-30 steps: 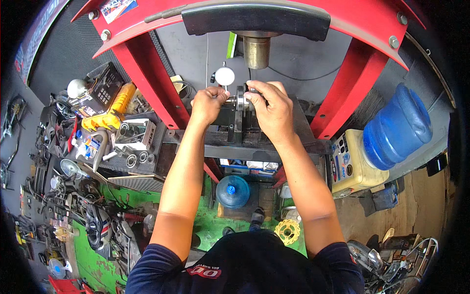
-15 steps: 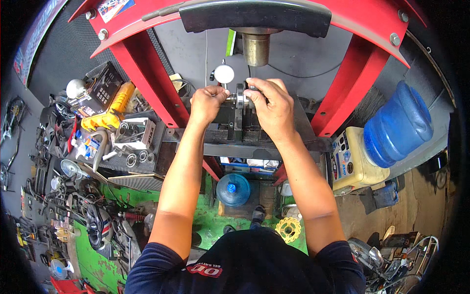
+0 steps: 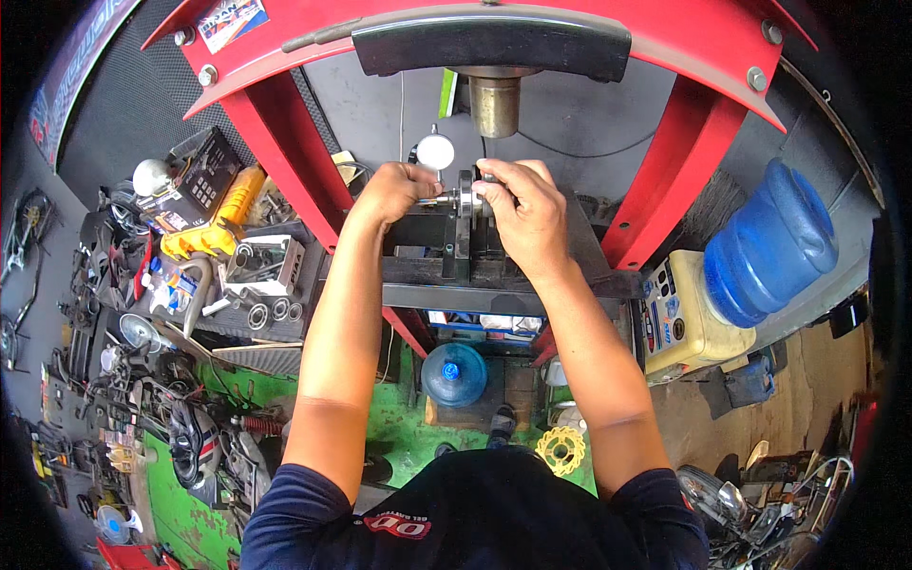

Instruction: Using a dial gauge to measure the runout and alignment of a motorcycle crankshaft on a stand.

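A metal crankshaft-like part (image 3: 466,195) with round discs rests on a dark upright support (image 3: 457,245) on the press bed. My right hand (image 3: 528,211) grips its right side, thumb and fingers closed on the rim of the discs. At the left end of the shaft my left hand (image 3: 391,198) is closed, fingertips at the foot of a dial gauge (image 3: 436,152); what they pinch is hidden. The gauge stands upright, its white round face toward me, just above the left fingers. A bare length of shaft shows below those fingertips.
A red press frame (image 3: 698,171) surrounds the work, with a steel ram (image 3: 495,106) overhead. On the left a bench holds a white box of metal parts (image 3: 264,264) and a yellow tool (image 3: 218,223). A blue water jug (image 3: 771,237) stands right; another bottle (image 3: 454,374) sits below.
My left hand has shifted slightly left and its wrist has turned, uncovering more of the shaft. My right hand keeps its grip with little movement. The whole view has shifted slightly.
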Available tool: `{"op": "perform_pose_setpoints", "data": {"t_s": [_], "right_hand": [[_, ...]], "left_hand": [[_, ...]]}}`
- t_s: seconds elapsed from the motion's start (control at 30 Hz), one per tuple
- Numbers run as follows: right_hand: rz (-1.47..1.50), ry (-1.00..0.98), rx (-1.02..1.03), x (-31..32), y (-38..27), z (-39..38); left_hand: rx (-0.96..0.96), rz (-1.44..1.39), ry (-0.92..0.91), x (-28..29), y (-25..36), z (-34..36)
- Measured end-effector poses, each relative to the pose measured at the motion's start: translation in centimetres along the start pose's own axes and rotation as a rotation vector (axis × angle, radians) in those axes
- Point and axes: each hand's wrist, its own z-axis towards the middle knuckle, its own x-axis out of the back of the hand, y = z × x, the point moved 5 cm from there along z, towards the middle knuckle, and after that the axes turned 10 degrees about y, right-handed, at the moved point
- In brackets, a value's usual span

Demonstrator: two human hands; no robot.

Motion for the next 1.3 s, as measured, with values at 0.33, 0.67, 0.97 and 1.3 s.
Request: {"op": "perform_pose_setpoints", "data": {"t_s": [0.33,0.67,0.97,1.3], "right_hand": [[-0.006,0.011,0.016,0.3,0.0,0.3],[-0.008,0.009,0.036,0.4,-0.1,0.0],[0.001,0.018,0.036,0.6,-0.2,0.2],[-0.004,0.009,0.052,0.7,-0.1,0.1]], "left_hand": [[-0.024,-0.037,-0.042,-0.7,0.3,-0.2],[0.034,-0.101,-0.068,0.2,0.1,0.5],[0.015,-0.028,-0.081,-0.6,0.3,0.2],[-0.003,-0.026,-0.113,-0.2,0.7,0.7]]}}
